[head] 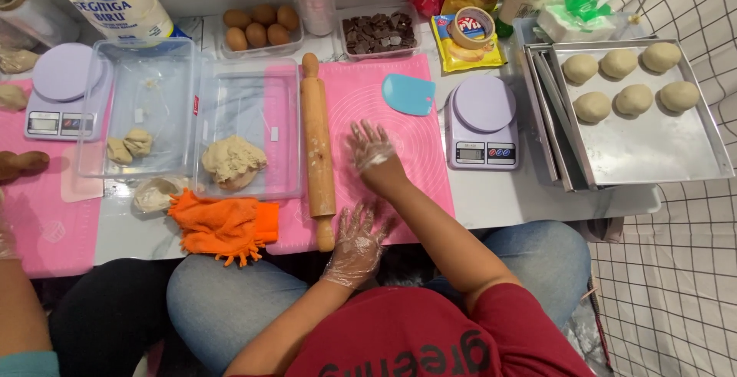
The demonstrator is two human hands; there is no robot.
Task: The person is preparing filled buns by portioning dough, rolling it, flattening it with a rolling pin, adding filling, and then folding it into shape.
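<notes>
Surface: low white table (491,196), tiled floor at 3 o'clock, seated person in jeans and red shirt at 6 o'clock.
Mat: pink silicone mat (418,139) at centre, bare where the hands work.
Right hand: right hand (370,150) in a thin clear glove, fingers spread, palm flat on the pink mat, holding nothing.
Left hand: left hand (357,239) also gloved, fingers spread and loosely open, at the mat's 6 o'clock edge, just beside the lower end of the pin (touching or not, cannot tell).
Pin: wooden rolling pin (317,147) lying from 12 to 6 o'clock along the mat's left edge, at 9 o'clock of the right hand.
Scraper: blue plastic scraper (408,94) on the mat, at 1 o'clock of the right hand.
Scale: lilac kitchen scale (483,122) at 3 o'clock, just off the mat.
Dough: lump of beige dough (232,161) in a clear tub (249,89), at 9 o'clock past the pin.
Cloth: orange cloth (224,227) at 8 o'clock.
Tray: metal tray (652,150) far at 3 o'clock, six dough balls (633,99) in two rows.
Back row: eggs (259,26) and chopped chocolate (379,33) at 12 o'clock.
Neighbour: another person's hand (23,163) at far 9 o'clock.
</notes>
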